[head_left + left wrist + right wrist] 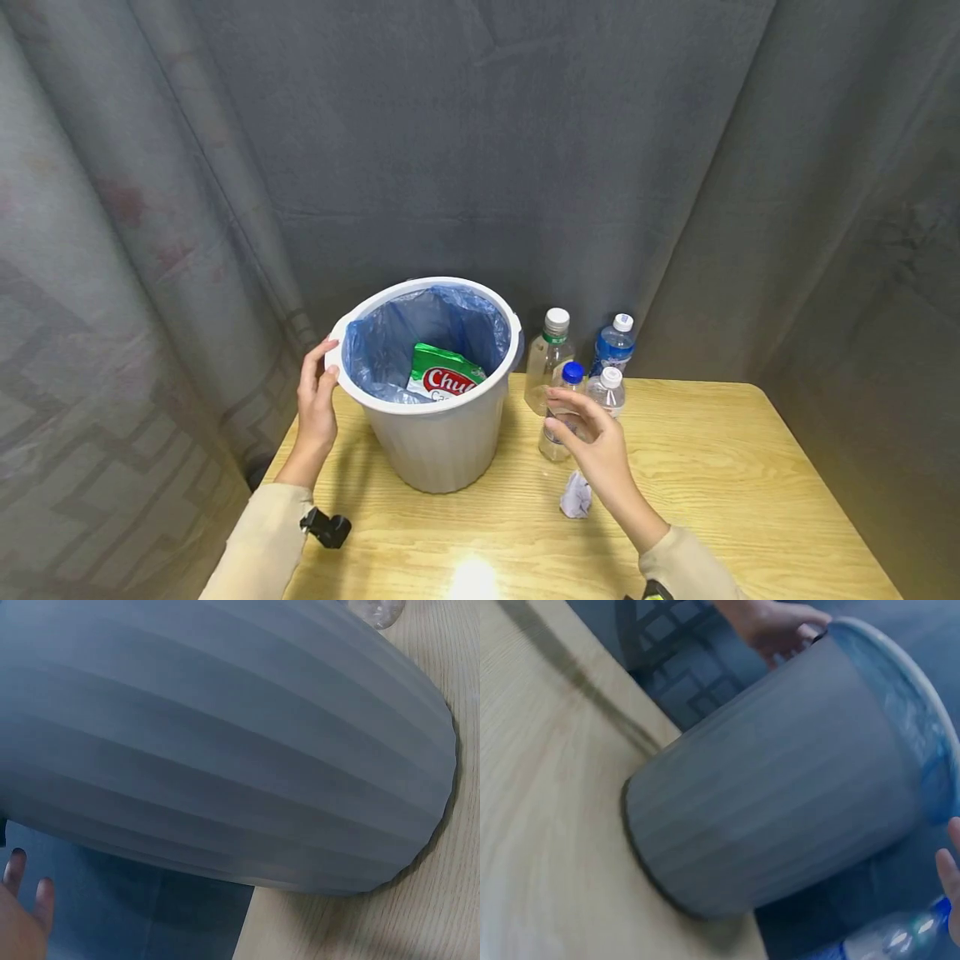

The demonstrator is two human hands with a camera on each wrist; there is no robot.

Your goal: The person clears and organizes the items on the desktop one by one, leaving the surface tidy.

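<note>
Fingers (327, 348) of the left hand (316, 400) curl on the white bin's (435, 442) rim, frame centre; right hand (592, 437) hangs released before a blue-capped bottle (564, 408). Inside, a green packet (442, 373) reads "Chu", the rest hidden.

The bin (438, 442) is matt white plastic with shallow ribs down its wall, lined with a thin, crinkled, glossy blue plastic bag (390, 342). Inside lies a shiny printed snack packet (444, 377). The surface (720, 475) is pale wood-grain, smooth with a slight sheen. The bottles (546, 367) are clear glossy plastic. Behind hangs matt grey cloth (480, 150); crumpled white paper (576, 497) lies nearby.
</note>
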